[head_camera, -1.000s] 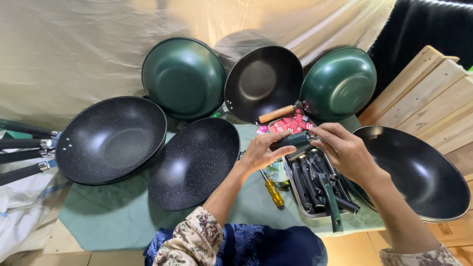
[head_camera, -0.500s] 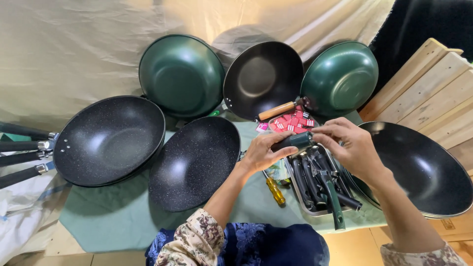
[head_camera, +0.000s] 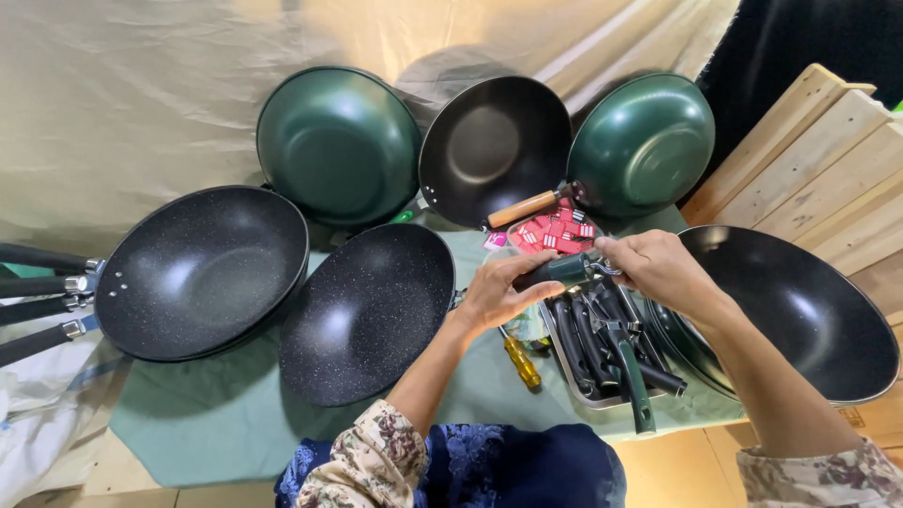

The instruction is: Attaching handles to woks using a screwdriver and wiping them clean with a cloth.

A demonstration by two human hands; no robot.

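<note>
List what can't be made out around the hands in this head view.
- Metal end of the handle: hidden under the right hand.
- Tray contents: piled dark handles, count unclear.
- Red packets: too small to identify.
- Left pan handles: cut off by the frame edge.

Two green woks [head_camera: 339,146] at back; yellow-handled screwdriver [head_camera: 520,360] on green cloth [head_camera: 188,423]; wooden planks [head_camera: 828,150] right
</note>
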